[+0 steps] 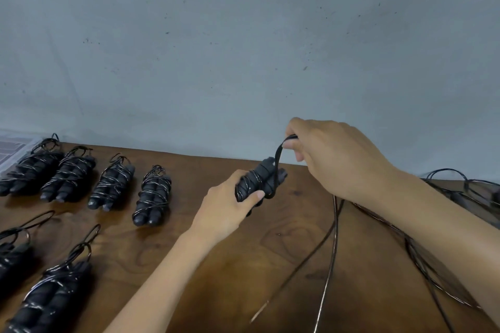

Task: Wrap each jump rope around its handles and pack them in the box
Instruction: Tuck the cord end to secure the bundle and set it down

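Observation:
My left hand (230, 205) grips a pair of black jump rope handles (261, 178) held together above the wooden table (270, 251). Several turns of thin black rope circle the handles. My right hand (332, 157) pinches the rope (278, 154) just above the handles, and it runs down around them. The loose part of the rope (331, 251) hangs down over the table to the bottom edge of the view.
Several wrapped jump rope bundles lie at the left, in a back row (111, 184) and a front row (54, 295). A clear plastic box (13, 149) sits at the far left edge. Tangled loose ropes (465, 189) lie at the right. A grey wall stands behind.

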`<action>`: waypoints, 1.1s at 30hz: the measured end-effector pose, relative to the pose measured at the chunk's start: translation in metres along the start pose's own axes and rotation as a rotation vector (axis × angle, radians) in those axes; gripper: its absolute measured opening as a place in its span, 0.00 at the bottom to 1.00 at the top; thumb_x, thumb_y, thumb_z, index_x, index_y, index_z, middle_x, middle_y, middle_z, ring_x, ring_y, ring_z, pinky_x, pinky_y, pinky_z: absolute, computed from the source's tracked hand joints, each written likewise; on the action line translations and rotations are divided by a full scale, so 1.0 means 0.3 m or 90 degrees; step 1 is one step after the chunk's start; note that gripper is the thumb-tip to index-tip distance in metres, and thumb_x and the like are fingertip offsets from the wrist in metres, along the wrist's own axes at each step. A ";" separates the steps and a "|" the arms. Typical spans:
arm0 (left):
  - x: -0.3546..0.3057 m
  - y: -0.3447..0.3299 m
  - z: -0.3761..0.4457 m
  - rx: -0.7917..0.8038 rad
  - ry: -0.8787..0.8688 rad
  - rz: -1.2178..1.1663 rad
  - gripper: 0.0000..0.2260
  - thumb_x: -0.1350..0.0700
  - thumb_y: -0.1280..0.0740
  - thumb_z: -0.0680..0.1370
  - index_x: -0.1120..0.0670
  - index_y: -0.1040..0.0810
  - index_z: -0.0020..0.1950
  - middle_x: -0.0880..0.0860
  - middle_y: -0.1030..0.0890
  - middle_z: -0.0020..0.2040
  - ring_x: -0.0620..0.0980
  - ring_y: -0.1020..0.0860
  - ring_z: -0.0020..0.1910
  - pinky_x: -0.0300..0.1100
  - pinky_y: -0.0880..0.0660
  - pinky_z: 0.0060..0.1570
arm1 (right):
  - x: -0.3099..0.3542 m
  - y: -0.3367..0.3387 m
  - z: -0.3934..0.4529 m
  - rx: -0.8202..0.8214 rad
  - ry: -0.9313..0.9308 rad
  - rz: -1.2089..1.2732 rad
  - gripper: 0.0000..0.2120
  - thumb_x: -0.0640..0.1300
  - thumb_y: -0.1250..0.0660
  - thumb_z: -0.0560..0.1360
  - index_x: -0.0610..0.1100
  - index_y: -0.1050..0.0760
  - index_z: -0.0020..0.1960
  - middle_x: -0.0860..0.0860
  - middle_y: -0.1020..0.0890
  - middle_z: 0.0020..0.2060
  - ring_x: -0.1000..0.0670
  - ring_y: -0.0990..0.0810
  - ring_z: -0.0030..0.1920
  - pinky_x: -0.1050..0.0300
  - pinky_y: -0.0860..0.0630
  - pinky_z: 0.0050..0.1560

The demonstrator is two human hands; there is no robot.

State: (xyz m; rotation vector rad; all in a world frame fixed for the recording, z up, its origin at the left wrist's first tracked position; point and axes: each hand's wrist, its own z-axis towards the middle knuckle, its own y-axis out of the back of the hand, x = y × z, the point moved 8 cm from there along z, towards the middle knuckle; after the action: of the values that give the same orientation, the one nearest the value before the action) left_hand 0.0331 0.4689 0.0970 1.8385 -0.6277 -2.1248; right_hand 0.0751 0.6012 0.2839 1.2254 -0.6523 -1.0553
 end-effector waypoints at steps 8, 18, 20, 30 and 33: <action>-0.078 -0.045 -0.031 0.134 -0.120 0.066 0.17 0.39 0.30 0.79 0.29 0.30 0.66 0.38 0.16 0.49 0.40 0.18 0.46 0.45 0.19 0.53 | -0.131 -0.048 0.060 0.018 -0.063 0.151 0.09 0.43 0.43 0.85 0.50 0.25 0.51 0.55 0.20 0.39 0.60 0.27 0.32 0.58 0.37 0.35; -0.169 -0.037 -0.100 0.194 -0.182 -0.115 0.19 0.50 0.27 0.81 0.36 0.25 0.69 0.41 0.17 0.51 0.41 0.21 0.35 0.36 0.23 0.42 | -0.274 -0.161 0.051 0.067 -0.122 0.419 0.12 0.42 0.39 0.85 0.44 0.17 0.57 0.55 0.18 0.35 0.64 0.25 0.30 0.72 0.31 0.35; -0.179 -0.044 -0.108 0.206 -0.182 -0.180 0.17 0.52 0.27 0.82 0.39 0.24 0.68 0.48 0.16 0.48 0.49 0.22 0.32 0.40 0.23 0.41 | -0.286 -0.219 0.029 0.131 -0.142 0.472 0.13 0.41 0.39 0.85 0.37 0.17 0.57 0.62 0.18 0.33 0.66 0.25 0.29 0.72 0.30 0.33; -0.118 -0.100 -0.112 0.172 -0.042 -0.493 0.14 0.44 0.32 0.82 0.49 0.23 0.65 0.63 0.16 0.45 0.56 0.24 0.30 0.36 0.38 0.25 | -0.263 -0.385 -0.082 0.256 -0.136 0.463 0.15 0.48 0.38 0.84 0.47 0.17 0.43 0.55 0.23 0.28 0.59 0.31 0.27 0.68 0.33 0.34; -0.080 -0.127 -0.093 0.124 0.028 -0.557 0.17 0.40 0.31 0.80 0.50 0.22 0.63 0.61 0.17 0.44 0.55 0.26 0.29 0.37 0.41 0.23 | -0.244 -0.366 -0.103 0.254 -0.131 0.445 0.10 0.48 0.39 0.85 0.54 0.19 0.58 0.54 0.18 0.33 0.61 0.27 0.29 0.69 0.30 0.36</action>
State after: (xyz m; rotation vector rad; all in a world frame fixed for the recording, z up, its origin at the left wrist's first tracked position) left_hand 0.0675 0.5092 0.0966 2.5890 0.0256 -2.5577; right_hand 0.0405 0.6815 0.1803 1.0912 -1.3804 -0.4705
